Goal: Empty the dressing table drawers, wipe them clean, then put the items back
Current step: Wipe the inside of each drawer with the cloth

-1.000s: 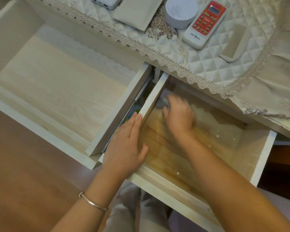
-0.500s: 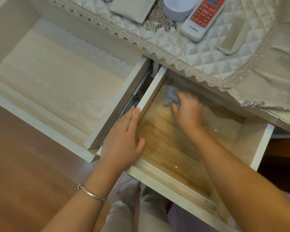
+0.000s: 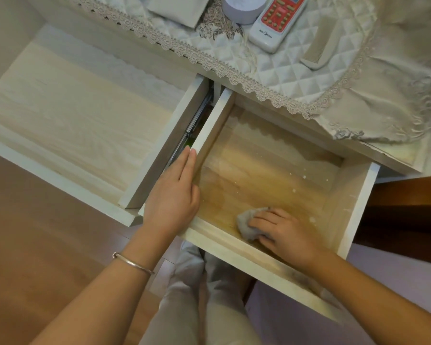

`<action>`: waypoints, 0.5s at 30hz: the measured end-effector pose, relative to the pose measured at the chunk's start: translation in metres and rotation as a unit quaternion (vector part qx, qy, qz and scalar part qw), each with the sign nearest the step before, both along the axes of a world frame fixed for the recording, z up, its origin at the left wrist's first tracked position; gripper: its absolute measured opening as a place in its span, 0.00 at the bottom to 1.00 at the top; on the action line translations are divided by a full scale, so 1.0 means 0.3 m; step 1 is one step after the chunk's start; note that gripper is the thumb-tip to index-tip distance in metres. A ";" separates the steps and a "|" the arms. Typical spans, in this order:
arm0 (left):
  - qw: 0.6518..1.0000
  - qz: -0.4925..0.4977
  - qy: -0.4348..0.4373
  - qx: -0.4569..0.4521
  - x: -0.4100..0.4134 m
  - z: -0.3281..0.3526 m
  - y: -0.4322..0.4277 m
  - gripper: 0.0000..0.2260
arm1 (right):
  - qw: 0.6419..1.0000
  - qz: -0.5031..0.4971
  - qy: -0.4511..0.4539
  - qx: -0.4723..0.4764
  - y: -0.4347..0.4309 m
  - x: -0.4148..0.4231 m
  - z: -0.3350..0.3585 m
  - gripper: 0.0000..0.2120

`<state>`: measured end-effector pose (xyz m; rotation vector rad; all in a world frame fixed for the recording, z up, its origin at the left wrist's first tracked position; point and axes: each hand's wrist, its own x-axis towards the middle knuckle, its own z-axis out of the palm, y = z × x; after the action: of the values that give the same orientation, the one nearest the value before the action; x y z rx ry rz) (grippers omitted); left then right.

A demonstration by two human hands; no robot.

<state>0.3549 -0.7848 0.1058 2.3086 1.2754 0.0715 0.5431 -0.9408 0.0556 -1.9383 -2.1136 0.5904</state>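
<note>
In the right drawer (image 3: 356, 207), right hand (image 3: 289, 232) on cloth (image 3: 245, 226); remote (image 3: 276, 23) logo (image 3: 265, 34) unreadable.

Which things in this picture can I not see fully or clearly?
Head view:
- cloth: mostly covered by the right hand.
- round box and remote: cut off by the top edge; button labels too small.
- green thing in the gap between the drawers: too small, shadowed.
- right drawer, near corner: hidden by the right forearm.
</note>
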 end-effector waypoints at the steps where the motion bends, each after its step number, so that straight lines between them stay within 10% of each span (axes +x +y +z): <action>1: 1.000 0.002 -0.005 -0.005 0.000 0.001 -0.002 0.27 | 1.000 -0.007 -0.011 0.005 -0.022 0.013 0.000 0.22; 15: 1.000 0.008 -0.012 -0.008 -0.001 -0.007 -0.001 0.27 | 0.996 0.047 0.006 0.079 0.302 -0.204 -0.042 0.09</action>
<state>0.3545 -0.7853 0.1037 2.2769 1.2788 0.0935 0.4819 -0.8501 0.0431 -1.7551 -2.1810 0.4351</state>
